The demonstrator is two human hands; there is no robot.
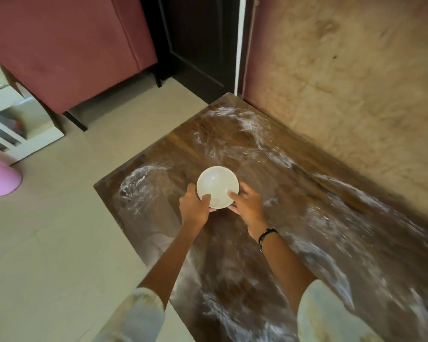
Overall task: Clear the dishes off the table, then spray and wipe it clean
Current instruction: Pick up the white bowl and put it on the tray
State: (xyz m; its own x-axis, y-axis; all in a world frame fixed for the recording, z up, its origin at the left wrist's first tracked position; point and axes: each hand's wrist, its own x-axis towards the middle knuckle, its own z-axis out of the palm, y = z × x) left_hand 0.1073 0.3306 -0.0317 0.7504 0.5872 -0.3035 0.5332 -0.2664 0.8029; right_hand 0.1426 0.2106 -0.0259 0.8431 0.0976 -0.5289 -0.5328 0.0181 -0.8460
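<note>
A small white bowl (217,186) is over the near-left part of the dark wooden table (307,201). My left hand (194,207) grips its left rim, thumb inside the bowl. My right hand (247,206) grips the right rim, thumb over the edge and fingers underneath. A dark bracelet circles the right wrist. White smeared streaks cover much of the tabletop. Whether the bowl rests on the table or is lifted off it cannot be told.
The table's right side runs along a mottled beige wall (356,82). A maroon sofa (67,45) and a dark door (198,40) stand beyond the far end. A white cabinet (15,124) and a pink object (0,178) sit on the pale tiled floor at left.
</note>
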